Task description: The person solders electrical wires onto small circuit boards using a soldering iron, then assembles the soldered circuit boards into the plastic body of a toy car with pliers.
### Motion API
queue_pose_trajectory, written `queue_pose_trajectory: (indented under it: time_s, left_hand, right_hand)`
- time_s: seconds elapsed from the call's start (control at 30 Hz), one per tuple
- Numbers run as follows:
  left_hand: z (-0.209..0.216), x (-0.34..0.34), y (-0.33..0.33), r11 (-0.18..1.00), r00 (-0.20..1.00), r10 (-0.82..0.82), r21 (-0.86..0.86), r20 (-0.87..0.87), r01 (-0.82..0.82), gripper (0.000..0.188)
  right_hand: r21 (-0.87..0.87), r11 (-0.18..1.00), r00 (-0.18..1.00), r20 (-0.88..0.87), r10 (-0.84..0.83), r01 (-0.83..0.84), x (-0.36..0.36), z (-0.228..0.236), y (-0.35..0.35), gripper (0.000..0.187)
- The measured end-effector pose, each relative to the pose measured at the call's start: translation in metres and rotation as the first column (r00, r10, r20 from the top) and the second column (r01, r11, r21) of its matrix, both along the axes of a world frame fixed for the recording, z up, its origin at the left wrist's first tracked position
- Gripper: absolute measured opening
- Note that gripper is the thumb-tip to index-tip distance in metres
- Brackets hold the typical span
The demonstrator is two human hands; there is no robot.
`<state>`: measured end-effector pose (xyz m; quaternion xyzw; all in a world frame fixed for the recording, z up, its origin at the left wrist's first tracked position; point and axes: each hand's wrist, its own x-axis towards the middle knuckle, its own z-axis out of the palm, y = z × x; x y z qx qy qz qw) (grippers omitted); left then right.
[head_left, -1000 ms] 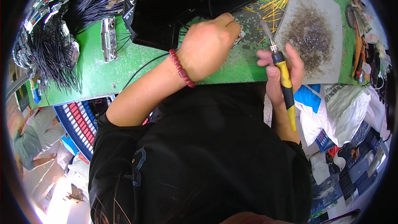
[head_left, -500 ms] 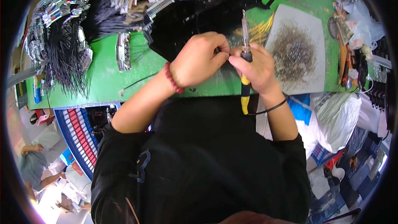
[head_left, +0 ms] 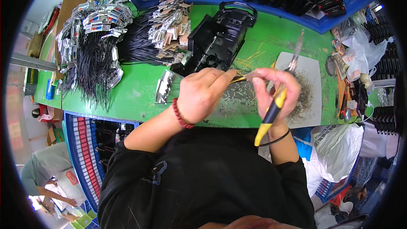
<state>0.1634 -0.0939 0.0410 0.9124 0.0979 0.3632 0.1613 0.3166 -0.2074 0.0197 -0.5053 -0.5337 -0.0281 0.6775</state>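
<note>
My left hand (head_left: 201, 93), with a red bead bracelet at the wrist, is closed with its fingertips on thin yellow and black wires (head_left: 238, 79). Across my right palm lies a soldering iron (head_left: 274, 112) with a yellow and black handle, its tip pointing up and away. The thumb and forefinger of my right hand (head_left: 283, 89) also pinch a small flat brownish piece (head_left: 252, 75) at the wires' end. Just beyond my left hand sits a black plastic housing (head_left: 218, 38). A silver metal strip (head_left: 164, 87) lies left of it.
Two heaps of black cables with metal ends (head_left: 97, 51) cover the table's left. A grey board (head_left: 313, 65) with dark residue lies at right, beside loose yellow wires (head_left: 254, 57). A blue crate (head_left: 288, 15) with black parts stands behind. Bags (head_left: 339, 144) hang at the right; another person is far left.
The view has tilted up, showing the crate behind the table. My hands have moved slightly apart, revealing the wires and brownish piece. The soldering iron has swung, its tip now leaning right.
</note>
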Motion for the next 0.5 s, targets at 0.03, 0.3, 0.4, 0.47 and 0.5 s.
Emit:
queue_pose_trajectory:
  time_s: [0.03, 0.3, 0.4, 0.47, 0.5]
  left_hand:
    - [0.004, 0.000, 0.003, 1.000, 0.999, -0.003, 0.022, 0.032, 0.002, 0.031]
    - [0.012, 0.024, 0.001, 0.964, 0.990, -0.134, -0.227, 0.045, 0.141, 0.022]
    - [0.029, 0.034, -0.013, 0.802, 0.966, -0.244, -0.577, -0.083, 0.153, 0.018]
    - [0.044, 0.034, -0.010, 0.260, 0.864, -0.497, -0.964, -0.083, 0.057, 0.026]
    - [0.047, 0.034, -0.002, 0.006, 0.807, -0.589, -1.000, -0.027, -0.029, 0.030]
  right_hand:
    - [0.013, 1.000, 1.000, -0.003, 0.001, -0.001, 0.005, 0.004, 0.001, 0.042]
    - [-0.050, 0.999, 0.996, -0.092, -0.013, 0.008, 0.035, 0.004, -0.015, 0.055]
    - [-0.010, 0.999, 0.957, -0.288, 0.033, -0.038, 0.041, 0.000, -0.031, 0.056]
    - [-0.017, 0.998, 0.920, -0.389, 0.049, -0.061, 0.048, -0.003, -0.040, 0.057]
    - [-0.004, 0.999, 0.894, -0.447, 0.046, -0.053, 0.051, 0.000, -0.043, 0.053]
